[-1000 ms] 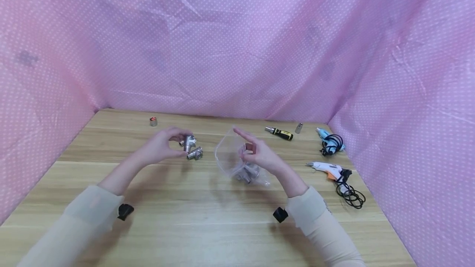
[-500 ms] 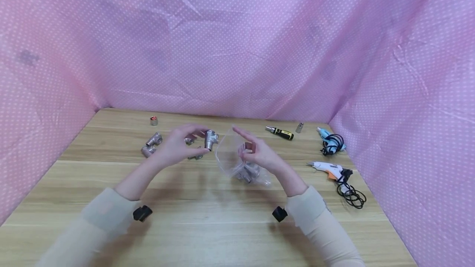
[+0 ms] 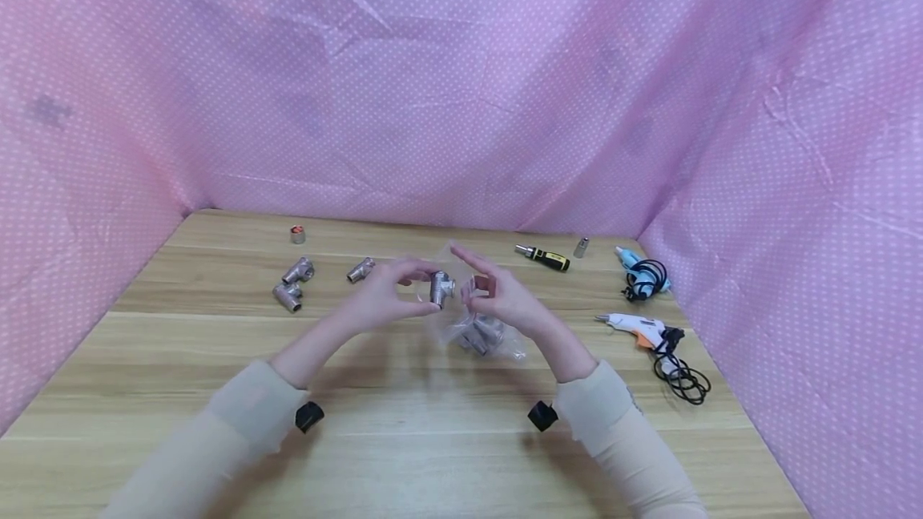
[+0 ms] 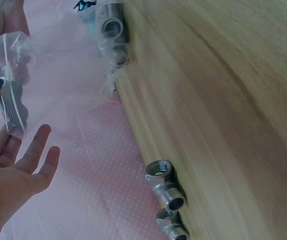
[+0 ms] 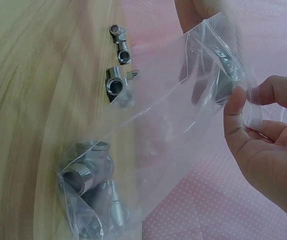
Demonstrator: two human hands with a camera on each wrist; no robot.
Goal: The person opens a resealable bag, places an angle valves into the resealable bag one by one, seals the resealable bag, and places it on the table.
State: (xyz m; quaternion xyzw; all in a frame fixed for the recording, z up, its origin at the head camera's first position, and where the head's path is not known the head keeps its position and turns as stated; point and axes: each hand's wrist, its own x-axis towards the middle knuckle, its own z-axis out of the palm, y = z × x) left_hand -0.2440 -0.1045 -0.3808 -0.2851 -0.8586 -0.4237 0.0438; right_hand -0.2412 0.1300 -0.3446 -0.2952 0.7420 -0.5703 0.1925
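Head view shows the left hand (image 3: 382, 303) pinching a metal fitting (image 3: 441, 288) between thumb and fingertips, right at the mouth of the clear bag (image 3: 469, 319). The right hand (image 3: 505, 303) pinches the bag's rim (image 5: 243, 107) between thumb and finger, its other fingers spread — the mouth gapes toward the fitting. Several fittings already lie in the bag's bottom (image 5: 91, 185), which rests on the table (image 3: 433, 439). Three more (image 3: 292, 283) lie loose to the left. The step in hand looks like bagging, part done. Next, I'd judge, the fitting wants easing past the rim and letting go — while the right keeps the mouth wide.
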